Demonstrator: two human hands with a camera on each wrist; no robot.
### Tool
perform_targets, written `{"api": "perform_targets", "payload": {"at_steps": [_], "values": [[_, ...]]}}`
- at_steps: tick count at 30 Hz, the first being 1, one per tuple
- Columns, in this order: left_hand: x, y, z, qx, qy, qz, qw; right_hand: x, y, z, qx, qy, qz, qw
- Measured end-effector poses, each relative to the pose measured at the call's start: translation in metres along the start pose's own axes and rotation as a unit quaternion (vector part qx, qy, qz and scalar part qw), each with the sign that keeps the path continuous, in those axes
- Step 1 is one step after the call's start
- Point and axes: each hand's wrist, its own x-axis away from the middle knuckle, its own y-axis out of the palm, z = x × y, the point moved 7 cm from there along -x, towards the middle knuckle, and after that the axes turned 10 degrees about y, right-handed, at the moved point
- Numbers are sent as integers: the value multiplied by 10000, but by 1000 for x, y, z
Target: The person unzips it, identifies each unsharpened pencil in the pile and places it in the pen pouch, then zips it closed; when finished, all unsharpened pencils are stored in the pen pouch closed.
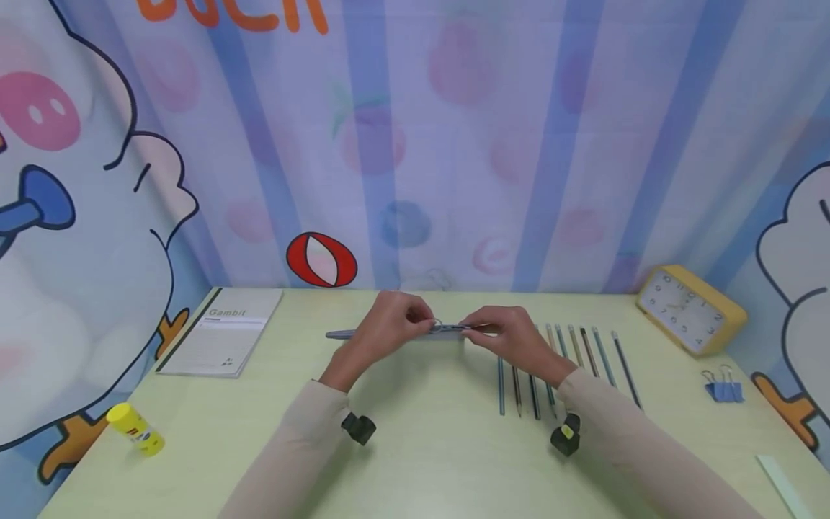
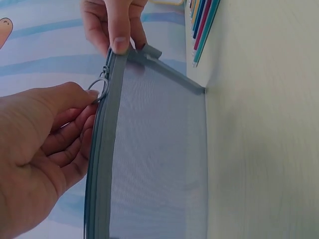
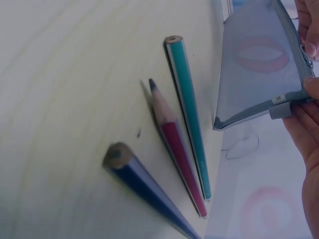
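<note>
Pale sleeves (image 1: pixel 285 448) lead to the mesh pouch (image 2: pixel 154 149) left of the pencils (image 1: pixel 575 344), likely light and floppy, best held along its zip (image 2: pixel 101 164): left hand (image 1: pixel 389 317) pinches the ring pull (image 2: pixel 107 88), right hand (image 1: pixel 512 333) grips its end.

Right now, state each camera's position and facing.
Head: on the head, facing forward and down over the table; left hand, right hand and sleeves show.
Left wrist: on that wrist, facing the mesh pouch; both hands show.
Right wrist: on that wrist, facing pencils and mesh pouch; both hands partly show.
Shared by both wrist views: mesh pouch, pencils.
</note>
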Motion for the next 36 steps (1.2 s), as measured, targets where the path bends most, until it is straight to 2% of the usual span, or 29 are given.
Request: {"api": "perform_targets", "payload": {"at_steps": [7,12,17,25,32,36], "values": [[13,-12,-14,-103,-99,-11,9999,2,0,1,-45,85,-47,9999],[27,-26,-29,-232,-117,103,9996,4,1,0,-95,112,-182,9997],[40,-40,-43,-354,-318,128,9988,2,1,0,44,138,-302,9994],[59,-59,-63,-610,-828,232,9944,2,0,0,331,-42,-326,9989],[75,-79,-82,-1170,-1026,376,9871,4,-4,4,442,-15,-343,9984],[87,-91,-91,-1228,-1139,478,9847,6,-6,3,424,21,-369,9984]]}}
